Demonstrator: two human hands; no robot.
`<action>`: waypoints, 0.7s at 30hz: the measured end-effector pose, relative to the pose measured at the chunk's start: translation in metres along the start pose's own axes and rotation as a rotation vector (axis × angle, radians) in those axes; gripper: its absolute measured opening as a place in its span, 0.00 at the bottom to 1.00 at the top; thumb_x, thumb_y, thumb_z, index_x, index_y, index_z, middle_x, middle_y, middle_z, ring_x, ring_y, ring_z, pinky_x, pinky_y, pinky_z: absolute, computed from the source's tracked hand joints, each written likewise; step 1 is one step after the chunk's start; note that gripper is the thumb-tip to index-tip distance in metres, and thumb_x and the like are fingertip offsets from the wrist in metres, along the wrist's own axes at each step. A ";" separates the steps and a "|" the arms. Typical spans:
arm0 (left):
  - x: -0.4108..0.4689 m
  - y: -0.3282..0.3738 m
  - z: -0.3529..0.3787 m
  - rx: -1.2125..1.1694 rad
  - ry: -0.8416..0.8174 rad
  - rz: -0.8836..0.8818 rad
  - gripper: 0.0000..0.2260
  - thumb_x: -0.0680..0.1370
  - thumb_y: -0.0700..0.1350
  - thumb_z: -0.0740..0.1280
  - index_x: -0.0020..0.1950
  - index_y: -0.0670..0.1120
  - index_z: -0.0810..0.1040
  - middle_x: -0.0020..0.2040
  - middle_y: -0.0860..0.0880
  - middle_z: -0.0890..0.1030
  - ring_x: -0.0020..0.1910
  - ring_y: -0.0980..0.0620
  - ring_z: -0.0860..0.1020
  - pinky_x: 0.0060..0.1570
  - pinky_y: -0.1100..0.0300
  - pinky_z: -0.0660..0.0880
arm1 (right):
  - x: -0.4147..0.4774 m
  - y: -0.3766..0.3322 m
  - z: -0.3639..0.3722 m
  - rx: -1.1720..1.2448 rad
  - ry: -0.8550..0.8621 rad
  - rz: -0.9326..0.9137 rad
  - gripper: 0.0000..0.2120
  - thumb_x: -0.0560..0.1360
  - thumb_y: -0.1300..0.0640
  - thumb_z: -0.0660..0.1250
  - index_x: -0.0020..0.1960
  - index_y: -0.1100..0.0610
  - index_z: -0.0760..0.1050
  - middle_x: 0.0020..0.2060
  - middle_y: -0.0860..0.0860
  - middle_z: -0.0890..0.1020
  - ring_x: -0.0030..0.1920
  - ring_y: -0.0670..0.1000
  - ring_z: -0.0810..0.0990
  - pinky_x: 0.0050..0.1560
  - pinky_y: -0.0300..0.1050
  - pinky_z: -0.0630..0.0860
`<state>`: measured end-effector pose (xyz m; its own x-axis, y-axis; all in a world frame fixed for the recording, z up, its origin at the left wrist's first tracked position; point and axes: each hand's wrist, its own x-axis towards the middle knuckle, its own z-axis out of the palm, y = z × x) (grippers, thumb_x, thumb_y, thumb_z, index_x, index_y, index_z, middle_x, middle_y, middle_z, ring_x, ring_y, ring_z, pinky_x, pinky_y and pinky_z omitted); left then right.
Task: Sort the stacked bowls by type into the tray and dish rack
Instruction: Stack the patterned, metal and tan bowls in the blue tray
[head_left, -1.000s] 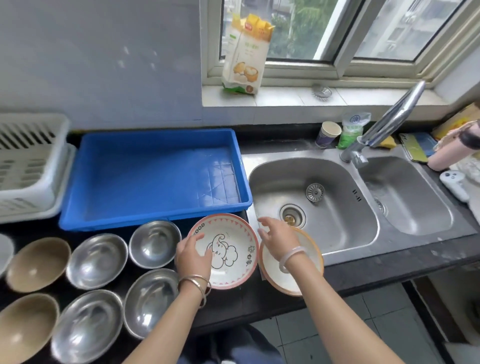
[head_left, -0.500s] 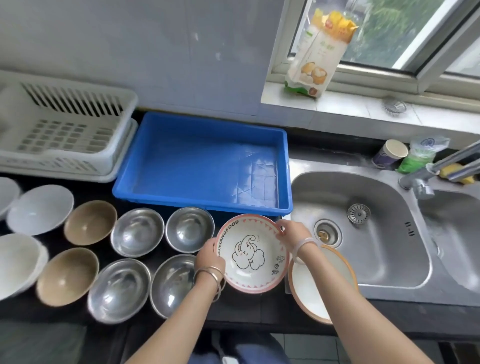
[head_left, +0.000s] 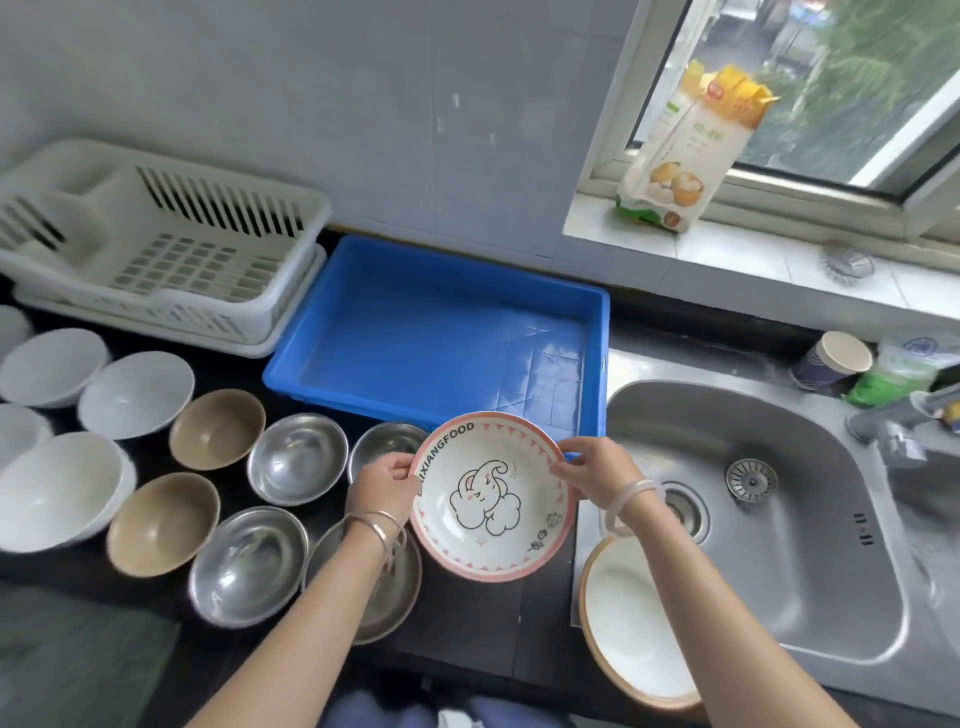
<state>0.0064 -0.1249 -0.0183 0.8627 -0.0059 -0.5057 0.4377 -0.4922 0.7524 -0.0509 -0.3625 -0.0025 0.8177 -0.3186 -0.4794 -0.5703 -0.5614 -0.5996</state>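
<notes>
Both hands hold a pink-rimmed elephant bowl (head_left: 491, 496) above the counter, just in front of the blue tray (head_left: 441, 332). My left hand (head_left: 384, 488) grips its left rim and my right hand (head_left: 592, 470) grips its right rim. An orange-rimmed white bowl (head_left: 631, 623) lies on the sink's front edge under my right forearm. To the left sit several steel bowls (head_left: 296, 457), two tan bowls (head_left: 215, 428) and several white bowls (head_left: 135, 395). The white dish rack (head_left: 156, 249) stands at the back left with nothing in it.
A steel sink (head_left: 753, 499) with a faucet (head_left: 904, 415) is on the right. A paper cup (head_left: 831, 361) and a green bag (head_left: 898, 369) stand behind it. On the windowsill a food package (head_left: 685, 150) leans against the window.
The elephant bowl has been lifted from the counter and moved up toward the tray's front edge. My right hand shifted from the orange-rimmed bowl onto its right rim. The view swung left.
</notes>
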 end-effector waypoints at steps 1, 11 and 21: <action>0.002 0.004 -0.004 -0.025 0.008 0.005 0.11 0.71 0.37 0.65 0.37 0.55 0.76 0.39 0.54 0.81 0.42 0.51 0.81 0.48 0.56 0.78 | 0.000 -0.005 -0.003 0.052 0.006 -0.001 0.08 0.73 0.57 0.67 0.51 0.52 0.81 0.38 0.54 0.85 0.40 0.57 0.84 0.44 0.53 0.82; 0.058 0.054 -0.055 -0.321 0.064 0.047 0.05 0.72 0.41 0.70 0.45 0.41 0.80 0.45 0.41 0.82 0.47 0.42 0.81 0.55 0.47 0.77 | 0.041 -0.071 -0.012 0.397 0.070 0.045 0.12 0.74 0.60 0.67 0.57 0.55 0.78 0.35 0.52 0.84 0.32 0.52 0.84 0.37 0.44 0.83; 0.159 0.065 -0.086 -0.452 -0.037 -0.051 0.07 0.73 0.38 0.66 0.51 0.43 0.79 0.37 0.46 0.79 0.33 0.49 0.76 0.34 0.57 0.77 | 0.124 -0.121 0.048 0.582 0.154 0.166 0.12 0.74 0.60 0.67 0.57 0.56 0.77 0.34 0.56 0.82 0.30 0.55 0.81 0.38 0.50 0.82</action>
<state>0.1941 -0.0831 -0.0134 0.8314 -0.0267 -0.5551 0.5528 -0.0630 0.8309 0.1152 -0.2978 -0.0199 0.6918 -0.4963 -0.5245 -0.6044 -0.0006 -0.7967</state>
